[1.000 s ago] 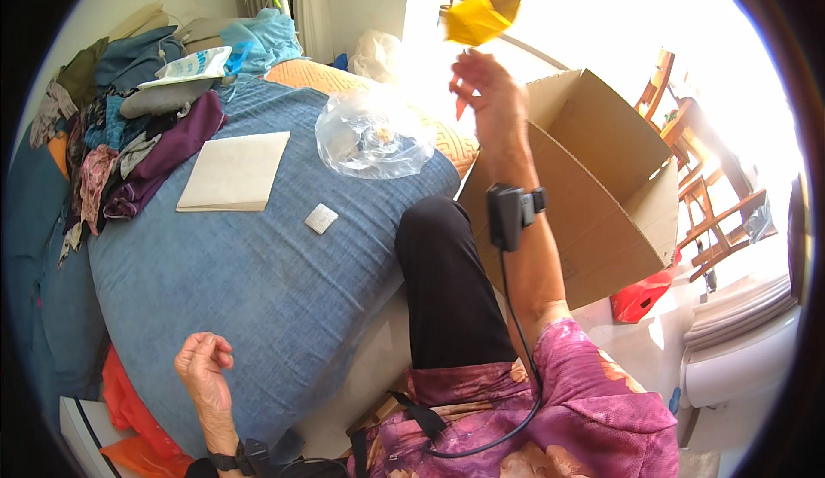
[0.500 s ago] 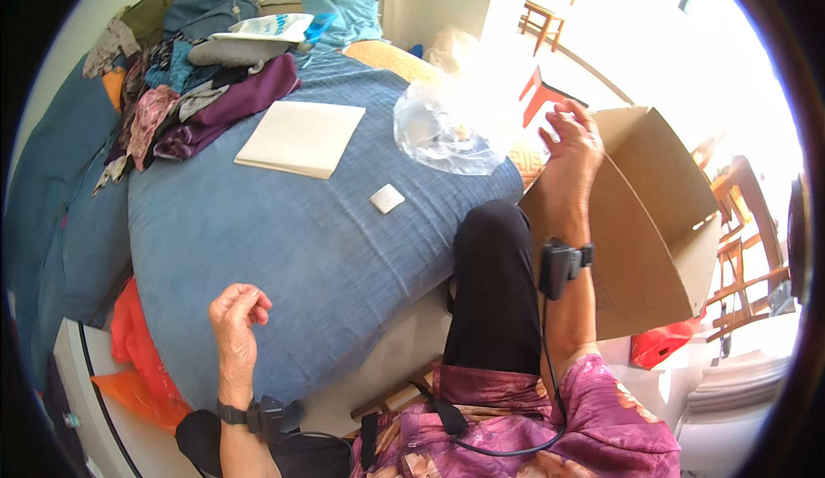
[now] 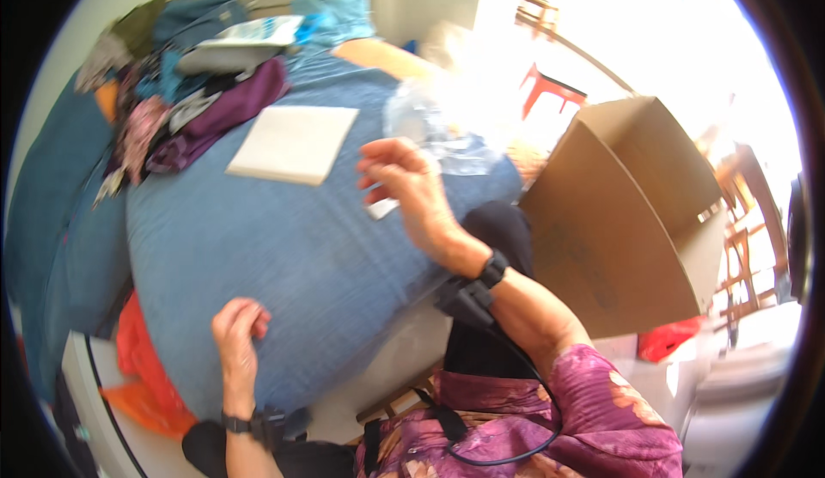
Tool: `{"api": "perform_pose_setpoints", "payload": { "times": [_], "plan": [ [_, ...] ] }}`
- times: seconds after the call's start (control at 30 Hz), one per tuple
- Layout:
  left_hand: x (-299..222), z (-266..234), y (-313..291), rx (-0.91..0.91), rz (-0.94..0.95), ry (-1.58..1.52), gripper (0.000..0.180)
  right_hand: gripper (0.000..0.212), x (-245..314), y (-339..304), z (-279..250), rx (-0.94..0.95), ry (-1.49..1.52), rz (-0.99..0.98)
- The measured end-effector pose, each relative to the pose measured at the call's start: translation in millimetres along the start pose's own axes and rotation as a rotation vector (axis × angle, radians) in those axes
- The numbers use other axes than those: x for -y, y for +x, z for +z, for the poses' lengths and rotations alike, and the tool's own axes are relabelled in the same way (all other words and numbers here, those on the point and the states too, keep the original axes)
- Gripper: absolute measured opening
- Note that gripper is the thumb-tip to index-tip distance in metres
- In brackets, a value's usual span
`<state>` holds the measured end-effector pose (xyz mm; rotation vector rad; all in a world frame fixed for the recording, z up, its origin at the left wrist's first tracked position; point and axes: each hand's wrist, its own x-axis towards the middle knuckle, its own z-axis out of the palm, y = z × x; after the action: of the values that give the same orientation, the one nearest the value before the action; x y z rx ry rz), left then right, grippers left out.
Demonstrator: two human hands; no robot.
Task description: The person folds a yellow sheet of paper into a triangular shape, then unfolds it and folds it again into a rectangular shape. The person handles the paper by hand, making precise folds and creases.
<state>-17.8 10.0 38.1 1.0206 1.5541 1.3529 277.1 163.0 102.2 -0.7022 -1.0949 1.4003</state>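
My right hand (image 3: pixel 404 182) is over the blue-covered bed, its fingers loosely bent and apart, with nothing seen in them. Just below its fingertips lies a small white square packet (image 3: pixel 381 209), partly hidden by the hand. Farther left, a stack of cream paper sheets (image 3: pixel 292 145) rests flat on the blue cover (image 3: pixel 284 246). Beyond my right hand sits a crumpled clear plastic bag (image 3: pixel 464 147). Near the bed's front left edge my left hand (image 3: pixel 236 332) is held with its fingers curled together, apparently around nothing.
A large open cardboard box (image 3: pixel 601 229) stands tilted to my right. Clothes (image 3: pixel 215 121) are heaped at the bed's far left. Red and orange bags (image 3: pixel 150 375) hang beside the near left edge. A red stool (image 3: pixel 550 87) and wooden chairs are farther off.
My right hand has swung left and nearer, from above the cardboard box to over the small white packet. My left hand has hardly moved.
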Motion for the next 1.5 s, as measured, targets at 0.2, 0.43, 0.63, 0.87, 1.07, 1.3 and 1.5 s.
{"api": "perform_pose_setpoints", "payload": {
  "times": [0.2,0.43,0.63,0.87,1.07,1.3,1.5],
  "plan": [
    [15,2,7,0.004,0.008,-0.016,0.011,0.022,46,-2,-80,-0.193,-0.434,-0.414],
    [23,0,10,-0.026,0.006,-0.007,0.012,0.075,127,-58,-225,-0.685,-1.904,-0.695],
    [27,-1,13,-0.044,-0.015,-0.016,0.013,0.073,129,-102,-309,-0.799,-2.456,-0.114],
    [29,-3,14,-0.054,-0.026,-0.022,0.014,0.076,138,-117,-334,-0.758,-2.407,-0.155],
    [27,-3,13,-0.057,-0.037,-0.013,0.014,0.065,154,-146,-347,-0.794,-2.383,-0.128],
    [29,-2,15,-0.067,-0.041,0.025,0.017,0.062,178,-187,-368,-0.903,-2.282,-0.030],
    [33,-6,17,-0.065,-0.037,0.077,0.016,0.057,181,-189,-381,-0.874,-2.226,-0.113]
  ]
}}
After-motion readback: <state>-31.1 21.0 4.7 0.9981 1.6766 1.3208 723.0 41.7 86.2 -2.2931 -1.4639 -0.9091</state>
